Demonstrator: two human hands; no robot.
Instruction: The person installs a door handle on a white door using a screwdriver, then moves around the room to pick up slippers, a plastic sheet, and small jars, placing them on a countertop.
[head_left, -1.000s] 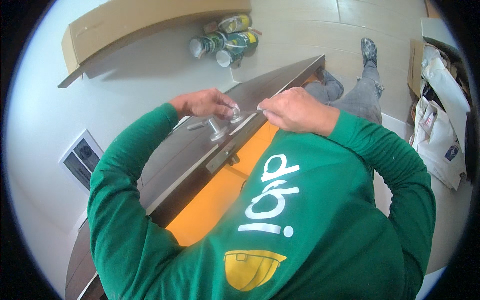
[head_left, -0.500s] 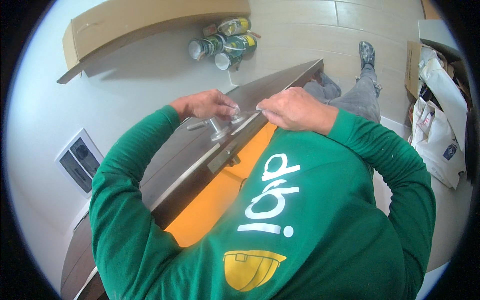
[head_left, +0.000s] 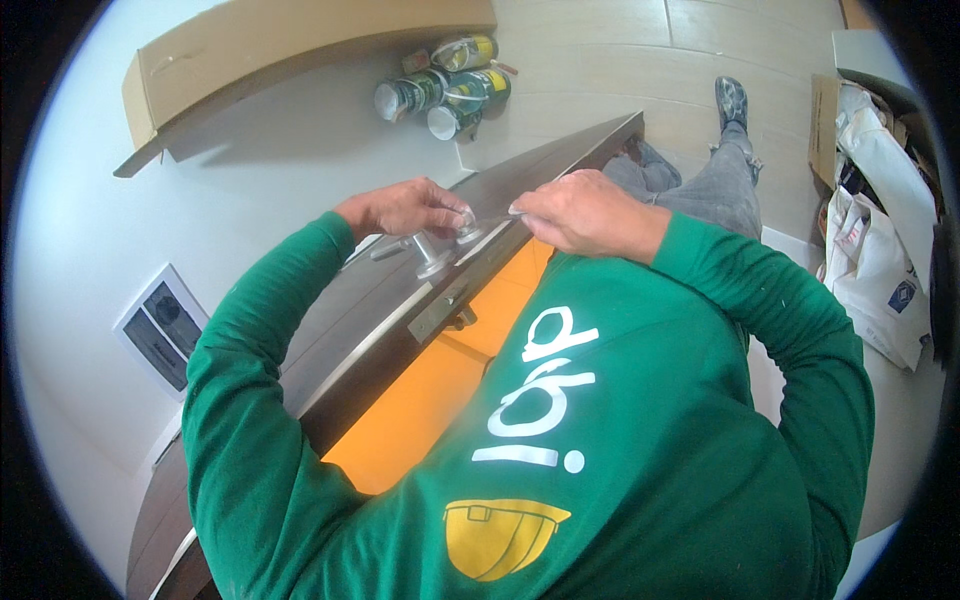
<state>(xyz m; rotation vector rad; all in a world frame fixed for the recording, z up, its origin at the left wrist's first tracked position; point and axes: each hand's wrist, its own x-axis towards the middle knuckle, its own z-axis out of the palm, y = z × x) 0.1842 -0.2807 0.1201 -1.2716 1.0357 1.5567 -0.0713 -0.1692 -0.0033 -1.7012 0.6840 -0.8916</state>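
Observation:
My left hand is closed on a small round silver fitting on a dark wooden door. Just left of it a silver lever handle sticks out from the same door. My right hand is pinched at the door's edge, on a small thin item that I cannot make out, just right of the fitting. A metal latch plate is set in the edge facing me, above an orange surface.
A long cardboard box and several green and yellow cans stand by the white wall at upper left. A framed wall vent is at left. White bags and cardboard lie at right. My legs stand on pale floor tiles.
Both hands have stayed at the fitting and door edge. My right hand has shifted very slightly up and left along with the view.

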